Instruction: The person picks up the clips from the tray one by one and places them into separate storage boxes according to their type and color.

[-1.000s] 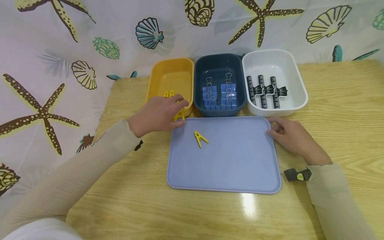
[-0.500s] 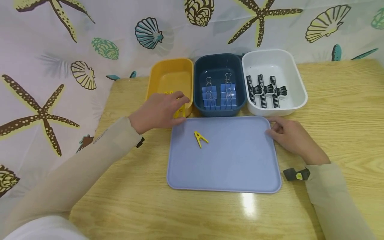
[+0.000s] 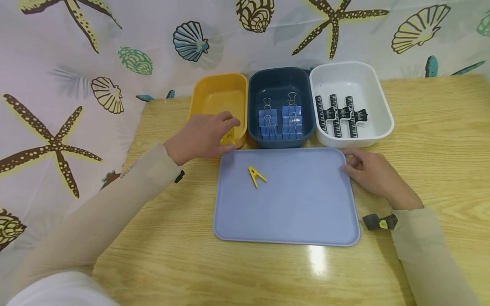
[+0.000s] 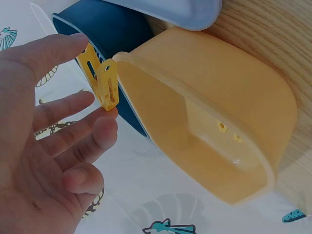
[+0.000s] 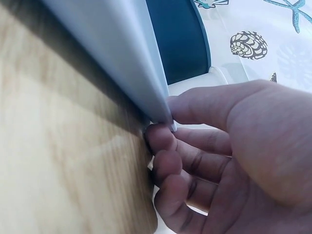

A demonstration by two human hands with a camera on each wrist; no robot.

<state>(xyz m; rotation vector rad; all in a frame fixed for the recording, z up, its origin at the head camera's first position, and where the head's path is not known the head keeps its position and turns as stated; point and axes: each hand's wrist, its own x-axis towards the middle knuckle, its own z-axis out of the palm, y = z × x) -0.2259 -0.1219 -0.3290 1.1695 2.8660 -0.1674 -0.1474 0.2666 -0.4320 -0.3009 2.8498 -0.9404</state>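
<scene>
My left hand (image 3: pixel 204 135) is over the front of the yellow bin (image 3: pixel 220 87), thumb and fingers pinching a yellow clothespin (image 4: pixel 108 85). That clothespin hangs by the bin's rim, outside its opening in the left wrist view. Another yellow clothespin (image 3: pixel 255 177) lies on the upper left of the light blue tray (image 3: pixel 291 204). At the tray's far right corner my right hand (image 3: pixel 373 174) grips the edge, thumb on the rim and the other fingers curled beside it. Inside the yellow bin, small bits of more yellow clothespins (image 4: pixel 222 126) show.
Right of the yellow bin stands a dark blue bin (image 3: pixel 279 78) with several blue binder clips (image 3: pixel 292 123). A white bin (image 3: pixel 356 80) beside it holds black-and-white clips (image 3: pixel 337 115) with a piano-key print. A curtain (image 3: pixel 229 46) with sea shells hangs behind the wooden table (image 3: pixel 172 259).
My left hand has risen slightly and shifted back over the yellow bin, the clothespin moving with it. The hand now covers the bin's clothespins in the head view. My right hand stays put.
</scene>
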